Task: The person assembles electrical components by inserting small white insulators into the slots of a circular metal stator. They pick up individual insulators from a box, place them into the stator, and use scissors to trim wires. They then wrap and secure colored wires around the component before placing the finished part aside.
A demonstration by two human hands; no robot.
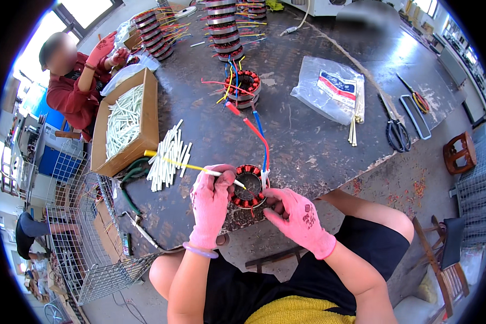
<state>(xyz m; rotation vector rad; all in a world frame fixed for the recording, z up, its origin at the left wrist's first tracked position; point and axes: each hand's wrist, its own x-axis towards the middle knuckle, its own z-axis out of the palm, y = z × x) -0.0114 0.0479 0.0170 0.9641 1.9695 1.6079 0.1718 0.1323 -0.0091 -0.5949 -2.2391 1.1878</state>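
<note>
Near the middle of the frame, a white sleeve (238, 184) is being pinched by the pink-gloved left hand (208, 195), its thumb and fingers pressed together, and a yellow wire (181, 163) is being held along with it. The pink-gloved right hand (297, 213) is being held beside the right edge of a red-wound ring (247, 203), its fingers half curled; whether anything fine is being gripped there cannot be told. The ring is being supported by the table (210, 113) at the centre of the frame, below a red wire (260, 137) and a blue wire (258, 120). Left of centre, loose white tubes (169, 156) are being left in a heap beside a cardboard box (150, 110), in which more are being stored. Farther up, a second wound ring (244, 89) is being supported by the table. At the upper left, gloved hands are being raised by a co-worker (73, 100).
</note>
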